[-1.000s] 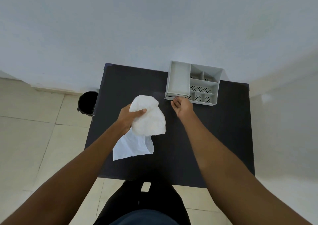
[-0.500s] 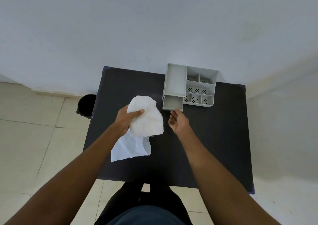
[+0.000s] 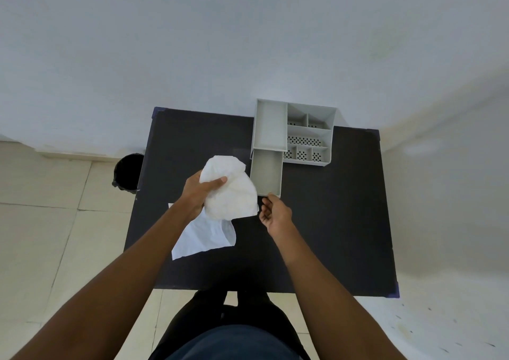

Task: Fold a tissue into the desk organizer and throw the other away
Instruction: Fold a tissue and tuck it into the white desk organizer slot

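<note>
I'm clamping left fingers [image 3: 217, 182] on the crumpled tissue [image 3: 234, 197], crowding the drawer [image 3: 267, 172] — right fingers [image 3: 265, 208] curling at its front, grip unclear; bin [image 3: 128, 171] nearby.

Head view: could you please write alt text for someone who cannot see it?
The left hand grips a crumpled tissue while the right hand holds the front of the desk organizer's open drawer. A second tissue lies on the black table.

White noted on crumpled tissue [image 3: 234, 197], flat tissue [image 3: 203, 239]. Lt grey on desk organizer [image 3: 270, 128] + drawer [image 3: 266, 172], dot-perf pattern in compartments. Black on table [image 3: 330, 235], bin [image 3: 128, 172]; cream tiles on floor [image 3: 41, 235].
</note>
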